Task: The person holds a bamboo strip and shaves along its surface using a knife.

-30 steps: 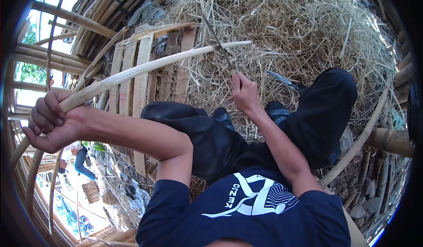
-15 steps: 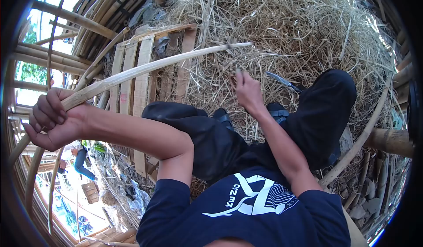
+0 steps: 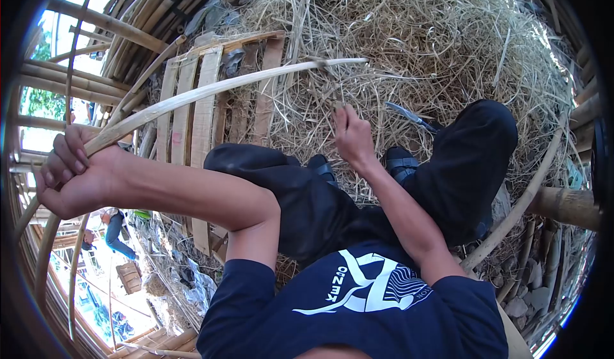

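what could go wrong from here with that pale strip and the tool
The blurred tool in the right hand might skid on the pale strip. With only the left hand gripping one end, the strip could twist or flex. The knife lying on the straw near the right leg might get knocked.

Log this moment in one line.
left hand: grips pale strip | right hand: holds thin tool, blurred | knife: on shavings, untouched | slatted panel: below strip
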`<act>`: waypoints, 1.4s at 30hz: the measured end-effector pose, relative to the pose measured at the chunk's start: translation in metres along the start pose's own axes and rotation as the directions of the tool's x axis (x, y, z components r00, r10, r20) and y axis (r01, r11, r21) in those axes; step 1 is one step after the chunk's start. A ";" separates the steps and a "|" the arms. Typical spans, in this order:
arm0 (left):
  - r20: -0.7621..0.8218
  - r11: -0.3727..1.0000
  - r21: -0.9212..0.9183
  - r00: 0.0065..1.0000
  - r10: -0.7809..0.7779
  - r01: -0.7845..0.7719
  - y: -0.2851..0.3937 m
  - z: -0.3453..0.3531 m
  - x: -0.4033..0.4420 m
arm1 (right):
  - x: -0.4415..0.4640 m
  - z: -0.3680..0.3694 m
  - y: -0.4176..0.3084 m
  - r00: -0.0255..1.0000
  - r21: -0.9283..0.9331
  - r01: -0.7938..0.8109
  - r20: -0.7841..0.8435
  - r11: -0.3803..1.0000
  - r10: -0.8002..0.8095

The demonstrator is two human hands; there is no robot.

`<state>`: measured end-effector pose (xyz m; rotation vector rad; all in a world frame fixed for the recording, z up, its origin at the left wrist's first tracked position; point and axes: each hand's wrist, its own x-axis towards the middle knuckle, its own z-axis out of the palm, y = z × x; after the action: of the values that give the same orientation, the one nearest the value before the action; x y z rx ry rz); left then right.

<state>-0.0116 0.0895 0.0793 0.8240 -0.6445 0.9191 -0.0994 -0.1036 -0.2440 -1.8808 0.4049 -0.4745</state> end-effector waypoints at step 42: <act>0.094 0.997 0.018 0.993 0.074 -0.076 -0.005 -0.001 -0.012 | -0.008 -0.025 -0.044 0.997 0.006 -0.044 0.059 0.999 0.044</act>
<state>-0.0125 0.0831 0.0674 0.8708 -0.7518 0.9614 -0.1165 -0.1048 -0.1954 -1.8705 0.4043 -0.3897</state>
